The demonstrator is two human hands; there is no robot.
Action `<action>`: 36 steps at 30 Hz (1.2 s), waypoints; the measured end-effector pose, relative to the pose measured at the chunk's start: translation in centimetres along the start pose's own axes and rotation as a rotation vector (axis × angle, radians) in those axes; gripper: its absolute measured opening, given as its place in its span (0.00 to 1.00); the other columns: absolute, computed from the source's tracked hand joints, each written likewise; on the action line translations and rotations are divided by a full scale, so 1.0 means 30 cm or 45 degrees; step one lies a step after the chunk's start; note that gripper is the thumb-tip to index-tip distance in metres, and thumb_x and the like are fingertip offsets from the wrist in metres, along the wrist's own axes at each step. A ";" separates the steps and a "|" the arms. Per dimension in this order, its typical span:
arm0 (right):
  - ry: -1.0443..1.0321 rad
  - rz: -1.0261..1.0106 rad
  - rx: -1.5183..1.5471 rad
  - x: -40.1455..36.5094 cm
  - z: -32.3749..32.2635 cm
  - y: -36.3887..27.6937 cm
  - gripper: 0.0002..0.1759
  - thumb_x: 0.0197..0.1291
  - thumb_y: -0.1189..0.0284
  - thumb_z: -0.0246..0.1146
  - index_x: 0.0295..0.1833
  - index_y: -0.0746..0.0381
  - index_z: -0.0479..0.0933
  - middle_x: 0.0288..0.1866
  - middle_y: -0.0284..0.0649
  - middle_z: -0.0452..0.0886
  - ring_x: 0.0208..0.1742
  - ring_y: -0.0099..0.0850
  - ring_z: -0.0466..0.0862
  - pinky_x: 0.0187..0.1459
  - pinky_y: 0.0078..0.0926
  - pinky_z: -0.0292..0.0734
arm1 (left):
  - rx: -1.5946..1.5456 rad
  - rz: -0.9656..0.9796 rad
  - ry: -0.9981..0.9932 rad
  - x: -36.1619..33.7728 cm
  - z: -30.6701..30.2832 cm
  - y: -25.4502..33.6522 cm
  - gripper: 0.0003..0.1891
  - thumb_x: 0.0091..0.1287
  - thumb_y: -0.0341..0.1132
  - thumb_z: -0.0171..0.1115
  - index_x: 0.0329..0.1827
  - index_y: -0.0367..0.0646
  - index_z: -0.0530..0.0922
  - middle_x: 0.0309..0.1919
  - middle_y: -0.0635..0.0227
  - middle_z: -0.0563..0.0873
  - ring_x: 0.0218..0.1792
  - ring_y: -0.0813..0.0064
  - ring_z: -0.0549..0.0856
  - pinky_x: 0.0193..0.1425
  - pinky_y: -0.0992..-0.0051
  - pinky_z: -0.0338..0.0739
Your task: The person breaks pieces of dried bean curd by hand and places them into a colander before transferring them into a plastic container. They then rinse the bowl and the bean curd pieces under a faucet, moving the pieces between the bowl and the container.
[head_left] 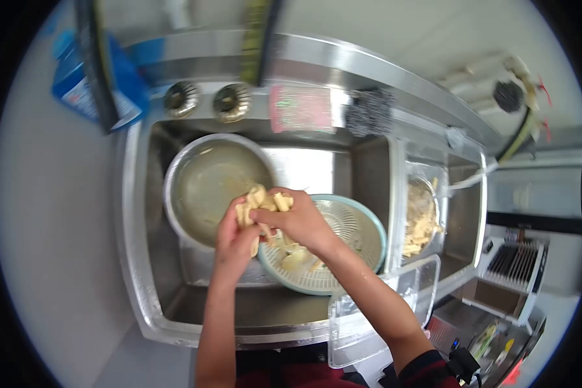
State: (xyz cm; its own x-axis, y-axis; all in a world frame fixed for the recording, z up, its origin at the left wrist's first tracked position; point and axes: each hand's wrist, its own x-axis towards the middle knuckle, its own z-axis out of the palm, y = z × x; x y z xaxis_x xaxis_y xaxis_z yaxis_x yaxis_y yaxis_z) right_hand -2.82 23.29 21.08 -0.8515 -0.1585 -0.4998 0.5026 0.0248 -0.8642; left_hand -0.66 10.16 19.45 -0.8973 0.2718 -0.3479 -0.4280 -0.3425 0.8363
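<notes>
Pale yellow food pieces (257, 196), stick-like and bunched together, are gripped between my left hand (234, 236) and my right hand (297, 216). Both hands are closed around the bunch, between a steel bowl and a colander. The round steel bowl (195, 187) holds cloudy water and stands in the left part of the sink. Under my right hand and forearm, the light blue colander (365, 242) holds some pale pieces near its left side. My palms and the underside of the bunch are hidden.
The steel sink (139, 258) has a right basin with more pale pieces (420, 223). A clear plastic tray (349, 339) lies across the front edge. Behind are two strainers (231, 102), a pink sponge cloth (301, 108), a dark scrubber (368, 112) and a blue bottle (77, 84).
</notes>
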 end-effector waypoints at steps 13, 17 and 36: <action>0.636 -0.221 0.603 -0.458 -0.665 -0.077 0.07 0.51 0.77 0.53 0.31 0.60 0.60 0.17 0.30 0.65 0.15 0.15 0.63 0.17 0.11 0.64 | 0.414 0.135 -0.356 0.117 0.589 -0.035 0.23 0.66 0.47 0.42 0.16 0.42 0.69 0.08 0.79 0.62 0.11 0.88 0.61 0.13 0.82 0.53; 0.941 -0.058 0.094 -0.519 -0.896 0.057 0.05 0.48 0.80 0.52 0.33 0.64 0.68 0.20 0.30 0.68 0.17 0.17 0.66 0.18 0.14 0.62 | 0.391 0.137 -0.657 0.246 0.891 -0.203 0.28 0.65 0.55 0.34 0.17 0.42 0.68 0.08 0.77 0.61 0.12 0.84 0.64 0.19 0.78 0.63; -0.060 -0.244 -1.059 -0.007 -0.121 0.030 0.09 0.48 0.75 0.57 0.37 0.66 0.72 0.33 0.47 0.77 0.35 0.37 0.80 0.38 0.30 0.73 | 1.719 0.253 0.251 0.098 -0.449 -0.327 0.12 0.45 0.24 0.57 0.35 0.39 0.75 0.39 0.59 0.74 0.45 0.59 0.72 0.48 0.67 0.67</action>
State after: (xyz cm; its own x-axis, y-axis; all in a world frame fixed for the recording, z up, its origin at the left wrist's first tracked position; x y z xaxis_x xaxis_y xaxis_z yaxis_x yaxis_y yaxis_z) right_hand -2.73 26.92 20.19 -0.8942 -0.2745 -0.3535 0.0616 0.7068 -0.7047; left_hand -0.56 2.21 4.51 -0.9792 0.1518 -0.1344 0.0422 0.8008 0.5975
